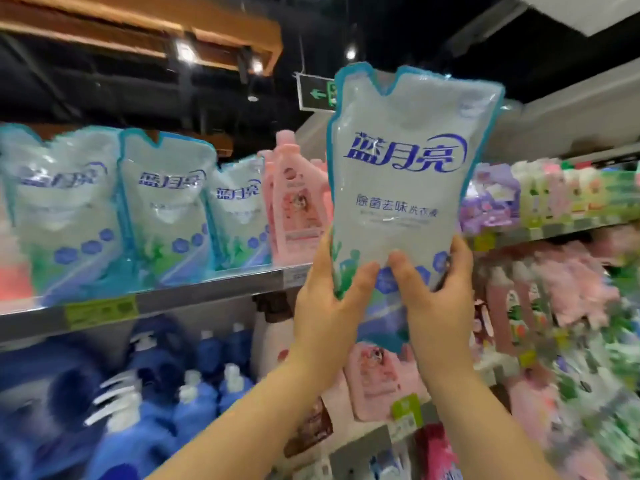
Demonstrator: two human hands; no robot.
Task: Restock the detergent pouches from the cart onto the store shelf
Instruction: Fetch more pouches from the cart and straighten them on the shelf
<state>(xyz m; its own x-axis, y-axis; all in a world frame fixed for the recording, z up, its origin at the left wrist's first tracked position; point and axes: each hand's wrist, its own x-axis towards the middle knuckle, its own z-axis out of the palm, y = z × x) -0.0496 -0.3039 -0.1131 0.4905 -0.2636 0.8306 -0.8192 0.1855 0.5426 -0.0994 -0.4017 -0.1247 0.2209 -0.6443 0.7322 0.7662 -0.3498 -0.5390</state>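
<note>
— Two hands on one pouch, see? The left hand [325,306] and the right hand [438,299] both grip the lower part of the held detergent pouch [407,174], thumbs pressed flat on its printed front, side by side, with the other fingers wrapped round behind it.

— Is it on the shelf?

— No, it is up in the air, upright, notched top edge uppermost, out in front of the racks and to the right of the top shelf [194,296]. It touches nothing but the hands.

— What stands on that shelf?

— Three shelved pouches [162,209] of the same kind, in a row on the left, upright and shoulder to shoulder, blue lettering facing out. Just right of them stand pink bottles [294,206], partly hidden by the pouch in hand.

— And lower down?

— Blue bottles [197,403] with white caps crowd the level below, near the left. Under the wrists lies a pink pouch [377,379]. Further right run more racks of pink, green and purple goods [554,199], but they are too blurred to name. A yellow price tag [100,311] sits on the shelf's front edge.

— Anything overhead?

— A green exit sign [317,95] hangs from the dark ceiling, just left of the pouch's top.
</note>
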